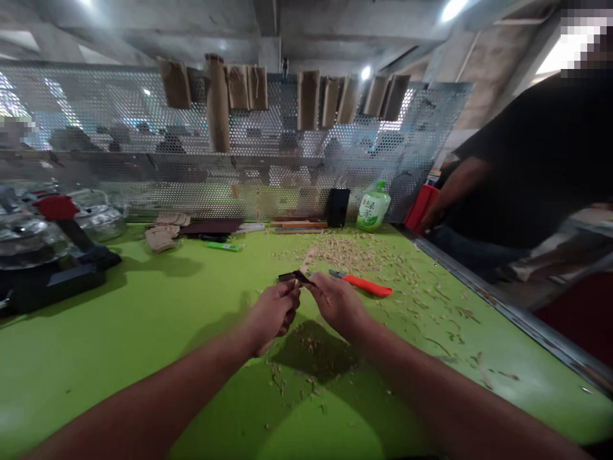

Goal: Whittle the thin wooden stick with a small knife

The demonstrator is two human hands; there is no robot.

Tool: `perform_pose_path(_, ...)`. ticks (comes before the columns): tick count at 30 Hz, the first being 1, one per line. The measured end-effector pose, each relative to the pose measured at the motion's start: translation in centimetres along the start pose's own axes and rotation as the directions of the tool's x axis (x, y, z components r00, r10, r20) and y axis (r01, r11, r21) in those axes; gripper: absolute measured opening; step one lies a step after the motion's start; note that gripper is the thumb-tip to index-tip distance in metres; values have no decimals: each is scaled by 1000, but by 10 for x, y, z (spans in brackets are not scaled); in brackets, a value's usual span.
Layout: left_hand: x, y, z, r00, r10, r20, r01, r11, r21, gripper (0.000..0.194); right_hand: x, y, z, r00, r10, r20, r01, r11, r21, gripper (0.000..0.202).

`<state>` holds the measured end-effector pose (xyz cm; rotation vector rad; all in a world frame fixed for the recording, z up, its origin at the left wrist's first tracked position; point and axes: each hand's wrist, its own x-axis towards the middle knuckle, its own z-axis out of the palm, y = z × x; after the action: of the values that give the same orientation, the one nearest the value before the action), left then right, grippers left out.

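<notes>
My left hand is closed at the middle of the bench, its fingers curled around a thin pale wooden piece whose far end points away from me. My right hand is closed on a small dark shaving tool that lies against the wood and touches the left fingertips. The tool's exact kind is too small to make out, and much of the wood is hidden by the fingers. Just beyond my right hand lies a red-orange-handled hand tool. Curly wood shavings are scattered ahead and beneath both hands.
The green bench top ends at a metal edge on the right, where a person in black stands. Along the back are a green tea bottle, a black phone-like slab, wooden strips and a green cutter. A red-and-black clamp-like device stands left.
</notes>
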<state>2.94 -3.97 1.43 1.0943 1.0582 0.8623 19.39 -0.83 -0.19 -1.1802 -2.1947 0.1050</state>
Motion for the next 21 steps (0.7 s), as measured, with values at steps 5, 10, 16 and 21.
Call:
perform_pose_path(5,-1,-4,7,999,-14,31,12,998,57,12,-2,-2,0,1000,-3,3,3,1000,-7,23)
perform_pose_path(10,3,-2,-5,999,42,17,-38,979,-201,15,-3,8,0,997,68,20,-69,998,13,23)
perform_pose_path(16,4,1,-18,992,122,28,-109,950,-292,20,-4,11,-2,985,130,-112,-109,979,172,23)
perform_pose_path(21,2,2,-12,993,90,71,-68,959,-276,23,-4,8,-2,981,58,-187,-2,959,284,22)
